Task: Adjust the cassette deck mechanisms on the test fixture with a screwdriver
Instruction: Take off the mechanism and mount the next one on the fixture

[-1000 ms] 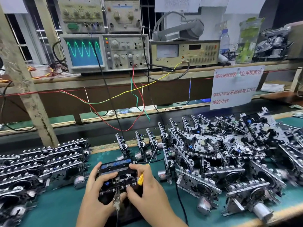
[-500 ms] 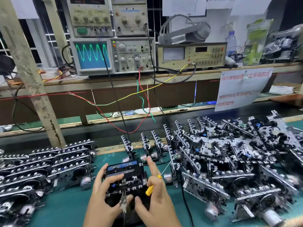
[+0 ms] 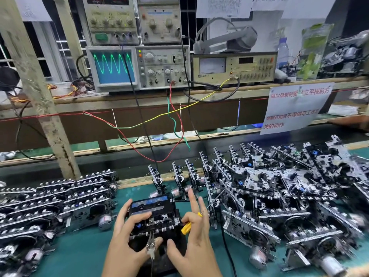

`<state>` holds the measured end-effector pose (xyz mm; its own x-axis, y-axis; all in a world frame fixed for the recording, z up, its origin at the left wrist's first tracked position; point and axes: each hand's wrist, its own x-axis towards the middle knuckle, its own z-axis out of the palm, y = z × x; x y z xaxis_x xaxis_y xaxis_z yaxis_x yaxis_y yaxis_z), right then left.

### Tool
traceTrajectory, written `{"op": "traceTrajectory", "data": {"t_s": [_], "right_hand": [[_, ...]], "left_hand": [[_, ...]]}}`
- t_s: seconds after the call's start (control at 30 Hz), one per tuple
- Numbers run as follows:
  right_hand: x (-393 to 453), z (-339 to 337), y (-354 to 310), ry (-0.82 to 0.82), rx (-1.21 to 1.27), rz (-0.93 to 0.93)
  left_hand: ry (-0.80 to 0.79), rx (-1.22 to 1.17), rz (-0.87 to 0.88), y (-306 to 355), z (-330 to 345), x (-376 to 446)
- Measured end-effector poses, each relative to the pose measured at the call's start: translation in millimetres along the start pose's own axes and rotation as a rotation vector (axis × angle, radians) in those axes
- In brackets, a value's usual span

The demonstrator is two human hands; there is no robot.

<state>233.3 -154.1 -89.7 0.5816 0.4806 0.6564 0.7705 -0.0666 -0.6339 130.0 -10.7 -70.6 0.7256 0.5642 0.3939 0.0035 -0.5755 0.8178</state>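
Both hands sit low at the bench edge, on either side of a cassette deck mechanism [image 3: 152, 214] seated on a black test fixture [image 3: 159, 254]. Her or his left hand [image 3: 127, 234] curls round the left side of the mechanism, fingers spread over its top edge and thumb pressing near the front, where a crocodile clip [image 3: 151, 244] is clamped on. On the other side the right hand [image 3: 194, 234] grips a small screwdriver [image 3: 196, 218] with a yellow handle, held under bent fingers while two fingers stick straight up; the thin shaft points up and to the right, away from the deck, and the thumb rests on the fixture's front. A cassette with a blue label [image 3: 148, 202] lies in the mechanism. To the right a big loose heap of mechanisms [image 3: 279, 196] covers the green mat [image 3: 83, 250], and to the left more are stacked in neat rows [image 3: 56, 198]. Up on the shelf an oscilloscope [image 3: 137, 67] shows a green sine wave, with a beige meter unit [image 3: 234, 66] just beside it and coloured wires [image 3: 159, 120] trailing down toward the bench.
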Motion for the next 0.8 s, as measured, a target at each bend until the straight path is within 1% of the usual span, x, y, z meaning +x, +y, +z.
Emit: {"op": "traceTrajectory", "data": {"t_s": [0.53, 0.7, 0.8], "right_hand": [[0.1, -0.2, 1.1, -0.071, 0.023, 0.018], [-1.9, 0.0, 3.9, -0.108, 0.046, 0.105], [-2.1, -0.1, 4.1, -0.1, 0.042, 0.145]], "left_hand": [[0.01, 0.001, 0.007, 2.5, 0.0, -1.1], [0.012, 0.0, 0.015, 1.6, 0.4, -0.6], [0.016, -0.004, 0.012, 0.1, 0.6, -0.9]]}}
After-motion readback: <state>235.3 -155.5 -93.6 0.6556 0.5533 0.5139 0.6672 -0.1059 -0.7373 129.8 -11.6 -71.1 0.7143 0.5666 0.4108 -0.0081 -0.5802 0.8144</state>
